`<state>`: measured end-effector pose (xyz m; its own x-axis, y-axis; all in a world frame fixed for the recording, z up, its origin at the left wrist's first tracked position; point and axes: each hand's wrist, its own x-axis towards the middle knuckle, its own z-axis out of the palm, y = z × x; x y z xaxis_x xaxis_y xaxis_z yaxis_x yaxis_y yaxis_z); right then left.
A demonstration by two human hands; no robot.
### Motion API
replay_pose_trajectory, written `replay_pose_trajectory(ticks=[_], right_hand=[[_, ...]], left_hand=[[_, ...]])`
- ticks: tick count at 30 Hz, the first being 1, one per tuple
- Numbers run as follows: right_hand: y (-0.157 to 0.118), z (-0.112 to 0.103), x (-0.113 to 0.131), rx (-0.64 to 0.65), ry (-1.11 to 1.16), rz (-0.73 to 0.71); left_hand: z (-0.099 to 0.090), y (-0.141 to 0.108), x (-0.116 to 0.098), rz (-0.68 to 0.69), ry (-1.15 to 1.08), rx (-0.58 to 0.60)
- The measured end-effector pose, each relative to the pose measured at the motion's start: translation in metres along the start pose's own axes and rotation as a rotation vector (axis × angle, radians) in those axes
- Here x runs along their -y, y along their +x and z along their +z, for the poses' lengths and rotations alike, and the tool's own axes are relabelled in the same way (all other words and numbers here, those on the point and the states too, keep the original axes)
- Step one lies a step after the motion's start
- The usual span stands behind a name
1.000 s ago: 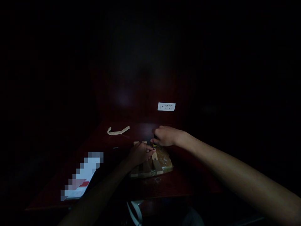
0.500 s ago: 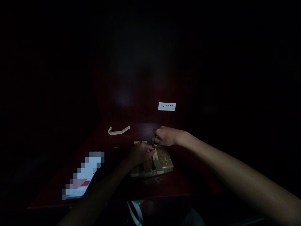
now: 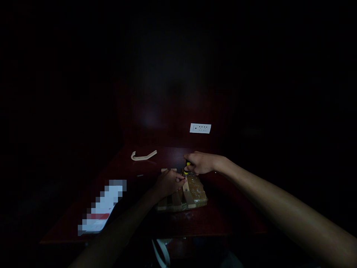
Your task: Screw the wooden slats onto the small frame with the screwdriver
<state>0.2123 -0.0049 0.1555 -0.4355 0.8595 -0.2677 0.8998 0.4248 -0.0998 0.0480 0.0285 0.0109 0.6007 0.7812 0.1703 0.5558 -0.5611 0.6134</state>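
My right hand [image 3: 200, 162] is closed around the yellow and black handle of a screwdriver [image 3: 186, 172], which points down at a pale wooden hook [image 3: 190, 199]. My left hand [image 3: 168, 182] lies over the wooden pieces, its thumb and forefinger pinched together at the screwdriver's tip. What sits between those fingertips is too small to make out. The wooden hook rests on a block wrapped in brown tape [image 3: 199, 191], with a small dark screw hole or screw head showing on it. Beside it, other wooden pieces [image 3: 176, 201] lie partly under my left hand.
A loose curved wooden hook [image 3: 143, 158] lies at the back left of the dark red table [image 3: 228, 219]. A small thin metal piece [image 3: 140, 175] is nearer. At the left lies a lit phone [image 3: 104, 208], partly blurred. A white socket plate [image 3: 200, 128] is on the wall behind.
The whole view has shifted slightly, so things appear a little further right. My right hand has turned on the handle, showing more of its yellow part. The left hand keeps its pinch.
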Motion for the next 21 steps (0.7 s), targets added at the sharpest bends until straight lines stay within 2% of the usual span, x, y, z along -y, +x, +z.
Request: replay_pose_trajectory(ticks=[4,11,16,18,21], right_hand=[[-0.001,-0.003,0.005,0.067,-0.055,0.077],[0.003,0.000,0.010,0.031,-0.095,0.067],[0.000,0.000,0.012,-0.035,-0.198,0.114],[-0.003,0.000,0.011,-0.048,-0.196,0.100],[-0.006,0.000,0.008,-0.054,-0.142,0.005]], left_hand=[[-0.001,0.000,0.000,-0.004,-0.015,0.013],[-0.002,0.000,-0.003,-0.002,-0.012,0.022],[-0.001,0.000,-0.003,-0.002,-0.012,0.001],[-0.001,0.000,-0.003,0.007,-0.002,0.001],[-0.002,-0.001,-0.004,-0.002,0.007,0.009]])
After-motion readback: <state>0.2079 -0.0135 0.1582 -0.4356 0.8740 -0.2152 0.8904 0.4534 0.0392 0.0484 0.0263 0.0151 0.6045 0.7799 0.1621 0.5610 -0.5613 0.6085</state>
